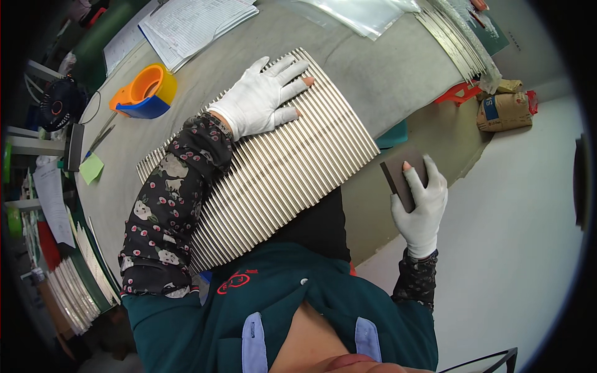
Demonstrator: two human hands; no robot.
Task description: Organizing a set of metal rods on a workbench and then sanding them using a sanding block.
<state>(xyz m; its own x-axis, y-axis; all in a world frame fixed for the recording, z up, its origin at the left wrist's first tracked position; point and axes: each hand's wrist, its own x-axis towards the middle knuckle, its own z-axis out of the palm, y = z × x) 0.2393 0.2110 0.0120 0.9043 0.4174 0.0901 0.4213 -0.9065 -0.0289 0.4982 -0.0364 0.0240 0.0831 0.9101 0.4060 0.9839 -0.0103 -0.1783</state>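
A row of thin silvery metal rods [298, 161] lies side by side on the grey table, its near edge reaching over the table's front toward my lap. My left hand [264, 99], in a white glove with some fingertips bare, rests flat on the far part of the rods with its fingers spread. Off to the right, past the ends of the rods, my right hand [423, 202] is raised in a like glove. It grips a flat dark grey-brown sanding block [398, 180], apart from the rods. Patterned sleeves cover both forearms.
A tape dispenser [146, 93], orange and blue, stands at left near tweezers [102, 137] and a green sticky note [91, 168]. Papers [193, 28] and clear plastic bags [367, 15] lie at the back. More rods [448, 43] sit far right. A brown sack [507, 112] stands beyond the table.
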